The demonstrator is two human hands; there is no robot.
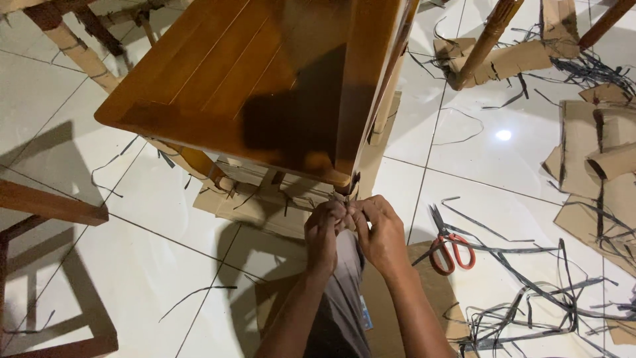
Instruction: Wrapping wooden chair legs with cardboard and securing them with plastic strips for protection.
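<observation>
Wooden table (265, 73) corner, both hands pinched together

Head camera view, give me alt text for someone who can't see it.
Both hands, left hand and right hand, pinch something small together below the corner of a glossy wooden table. Red-handled scissors and black strapping scraps lie on the white tile floor.

1. The left hand (326, 229) and right hand (379, 232) close together under the table (252, 79) corner; whatever they pinch is hidden by the fingers.
2. The table's far end is cut off by the top edge.
3. The chair (46, 265) is cut off at the left edge.
4. The cardboard (596, 172) runs past the right edge.
</observation>
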